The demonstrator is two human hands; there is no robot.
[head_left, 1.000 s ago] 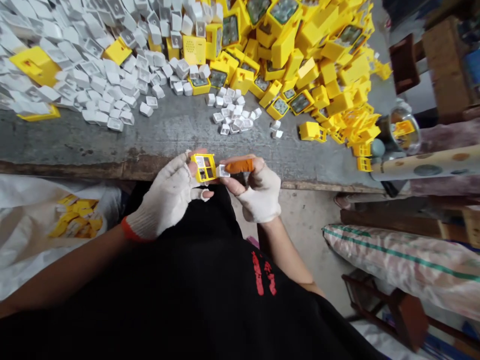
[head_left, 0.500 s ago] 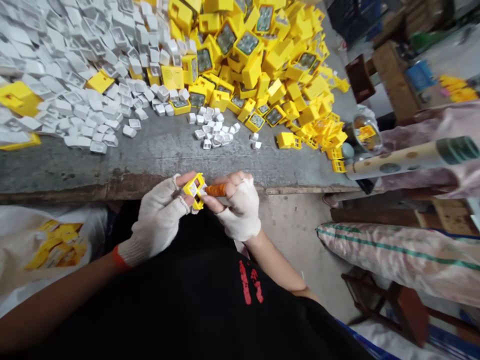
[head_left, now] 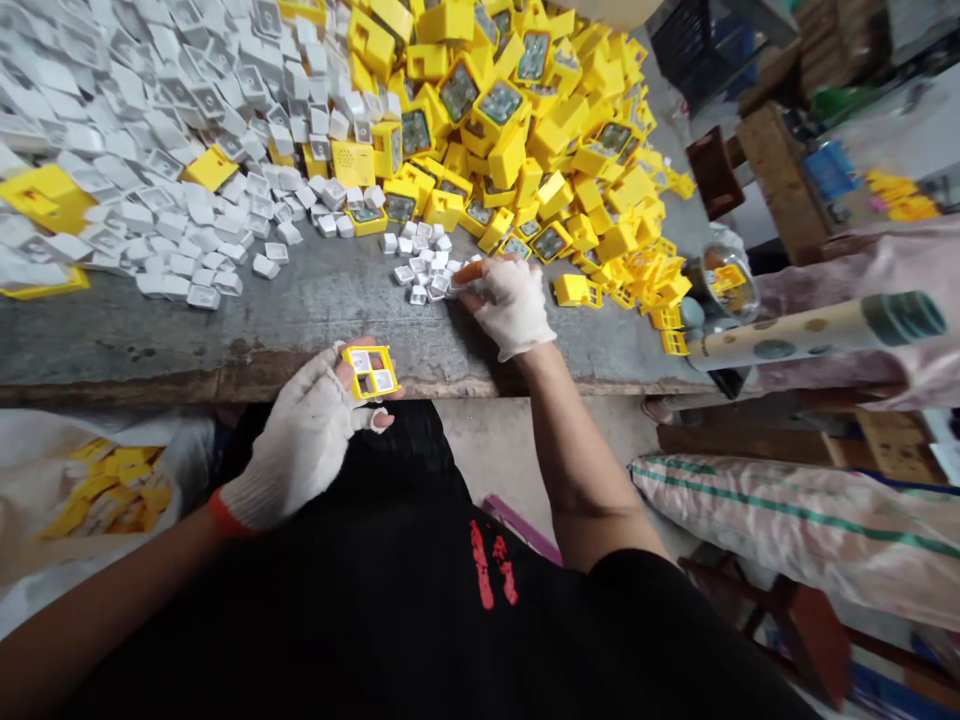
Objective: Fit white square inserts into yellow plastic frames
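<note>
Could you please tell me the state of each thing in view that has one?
Yellow frame: held, two of its four openings filled with white caps.
Left hand: gloved, gripping the frame.
Right hand: gloved, at the small white pieces; grip unclear.
Small white pieces: loose, clustered on the table.
Larger white pieces: heaped.
Yellow housings: heaped.
White bag: holding yellow parts.
Patterned roll: rolled up.

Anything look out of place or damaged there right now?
Yes, possibly: a big yellow piece and a smaller yellow block lie among the white caps on the left of the table, while most yellow parts are heaped further right. The yellow frame in the left hand shows no visible damage.
</note>
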